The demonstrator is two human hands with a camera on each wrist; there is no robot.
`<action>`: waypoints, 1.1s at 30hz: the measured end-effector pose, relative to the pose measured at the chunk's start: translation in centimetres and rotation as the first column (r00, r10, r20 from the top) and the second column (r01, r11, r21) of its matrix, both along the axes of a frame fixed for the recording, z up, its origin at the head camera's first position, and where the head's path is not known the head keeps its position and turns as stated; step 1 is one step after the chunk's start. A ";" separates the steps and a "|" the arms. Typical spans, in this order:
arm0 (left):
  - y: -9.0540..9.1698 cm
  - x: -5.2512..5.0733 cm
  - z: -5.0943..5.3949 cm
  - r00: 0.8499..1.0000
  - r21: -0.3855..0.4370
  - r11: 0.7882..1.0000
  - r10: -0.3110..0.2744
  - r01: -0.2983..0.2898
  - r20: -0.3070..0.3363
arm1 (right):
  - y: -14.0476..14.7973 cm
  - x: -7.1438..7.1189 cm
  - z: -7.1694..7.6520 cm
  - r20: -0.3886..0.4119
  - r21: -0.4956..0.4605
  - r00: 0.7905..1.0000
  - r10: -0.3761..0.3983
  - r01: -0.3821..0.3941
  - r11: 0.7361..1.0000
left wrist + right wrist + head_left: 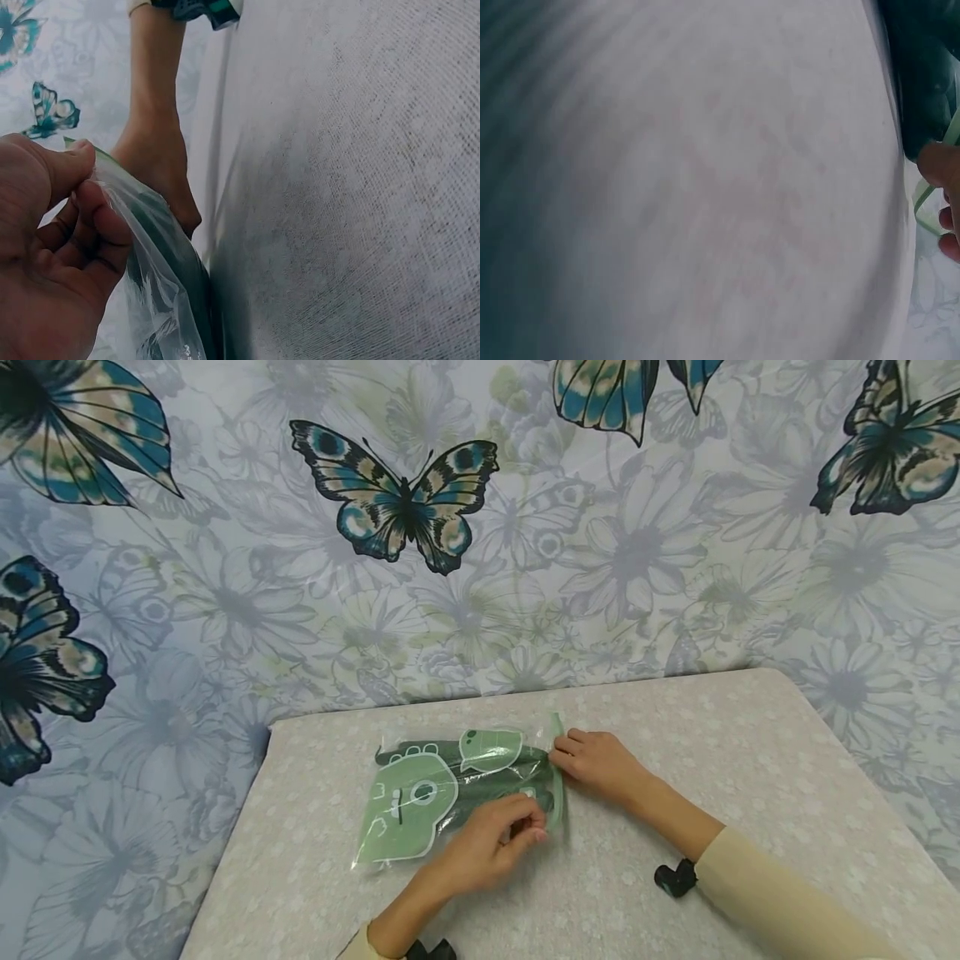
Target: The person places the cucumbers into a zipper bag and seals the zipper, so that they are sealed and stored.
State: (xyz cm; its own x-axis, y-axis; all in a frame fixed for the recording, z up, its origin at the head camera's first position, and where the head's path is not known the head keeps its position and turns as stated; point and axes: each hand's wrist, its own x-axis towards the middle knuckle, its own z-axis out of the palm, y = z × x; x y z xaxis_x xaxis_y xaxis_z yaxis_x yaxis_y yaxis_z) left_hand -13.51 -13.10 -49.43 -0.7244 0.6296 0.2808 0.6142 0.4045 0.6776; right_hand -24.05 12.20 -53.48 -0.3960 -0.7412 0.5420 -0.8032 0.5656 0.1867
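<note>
A clear plastic zip bag [408, 802] printed with a pale green cartoon dinosaur lies on the table, and something dark green and folded shows inside it. Its green zip strip [557, 789] runs along the right edge. My left hand [491, 843] pinches the bag's near right corner area between thumb and fingers; in the left wrist view the plastic [161, 277] hangs from that pinch. At the strip's far part, my right hand [600, 764] grips the edge with curled fingertips. Only part of the right hand [945, 195] shows in the right wrist view, against the strip.
A pale floral cloth covers the table [675, 727], whose back edge stands against a wall hanging [480, 610] with butterflies and flowers. Black wrist-worn devices [675, 878] sit at both wrists, near the beige sleeves [780, 893].
</note>
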 end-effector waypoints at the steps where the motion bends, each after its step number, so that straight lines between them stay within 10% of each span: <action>1: 0.0 -0.1 0.1 1.000 0.005 1.000 0.000 0.000 0.004 | 0.0 0.0 0.0 0.009 -0.001 1.000 -0.008 0.009 1.000; 21: 0.0 0.5 -0.3 0.997 0.022 0.998 -0.054 0.053 0.054 | 0.7 -5.1 0.2 0.112 0.079 0.986 -0.124 0.115 0.990; 33: 1.5 1.1 -1.8 0.998 -0.128 0.991 -0.027 0.034 0.059 | 2.1 -5.8 -0.5 0.220 0.019 0.955 -0.201 0.201 0.979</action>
